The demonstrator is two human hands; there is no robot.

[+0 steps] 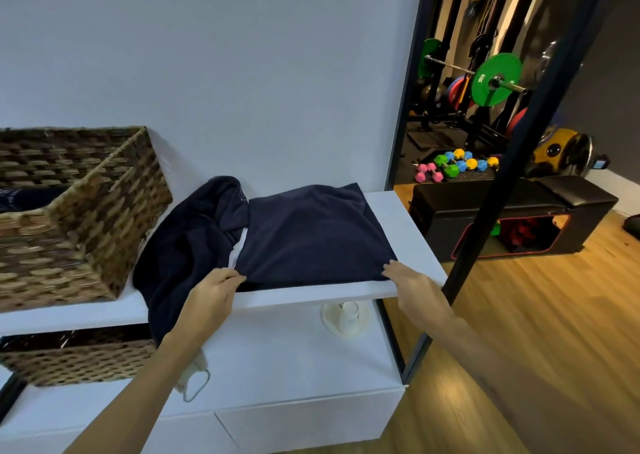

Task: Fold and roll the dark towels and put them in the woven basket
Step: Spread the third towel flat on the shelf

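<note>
Head view, counter: I see a white counter (pixel 408 231) running along a pale wall, its front edge facing me, with a lower white step below it.
Head view, towel in hand: a dark towel (pixel 311 231) lies spread flat on the right part of the counter, its near edge at the counter's front edge.
Head view, left hand: my left hand (pixel 211 297) pinches the towel's near left corner, fingers (pixel 230 277) curled over the cloth.
Head view, right hand: my right hand (pixel 412 285) holds the near right corner; the fingers look closed on the hem, thumb side up.
Head view, second towel: another dark towel (pixel 187 242) sits crumpled just to the left, touching the first and hanging over the counter's front.
Head view, woven basket: the woven basket (pixel 86 218) stands at the left end of the counter, tilted in my view, with something dark inside it.
Head view, below: a second woven basket (pixel 76 356) sits under the counter on the left; a small white object (pixel 346 318) stands on the lower step.
Head view, room: to the right, a black-framed mirror (pixel 485 176) shows a green weight plate (pixel 497 79), coloured dumbbells (pixel 457 166) and a black bench (pixel 502 211); the floor (pixel 536 332) is wood.
</note>
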